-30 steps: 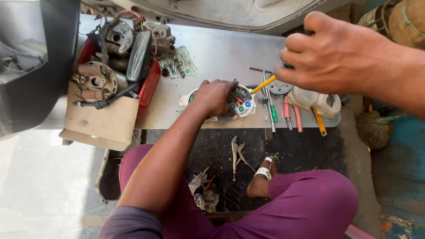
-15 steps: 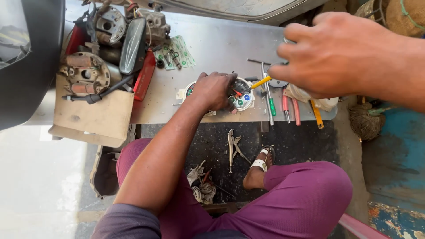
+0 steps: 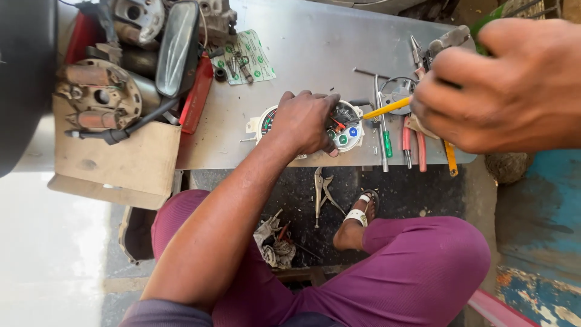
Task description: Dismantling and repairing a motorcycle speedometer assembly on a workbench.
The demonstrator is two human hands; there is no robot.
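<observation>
My left hand (image 3: 305,121) presses down on a round white instrument gauge (image 3: 348,132) with coloured indicator dots, which lies on a grey metal sheet table (image 3: 315,42). My right hand (image 3: 502,85) is raised close to the camera at the right and grips a yellow-handled screwdriver (image 3: 387,108). The screwdriver's shaft points left toward the gauge's upper edge, beside my left fingers. My left palm hides much of the gauge's face.
Red-handled pliers (image 3: 413,144), a green-handled screwdriver (image 3: 385,144) and other tools lie right of the gauge. A cardboard box (image 3: 115,160) of engine parts and a mirror (image 3: 175,48) sit at the left. Locking pliers (image 3: 321,189) and a rag (image 3: 275,247) lie on the floor by my foot.
The view has shifted, so the parts pile sits higher in the frame. My left hand stays on the gauge, and my right hand keeps the yellow screwdriver.
</observation>
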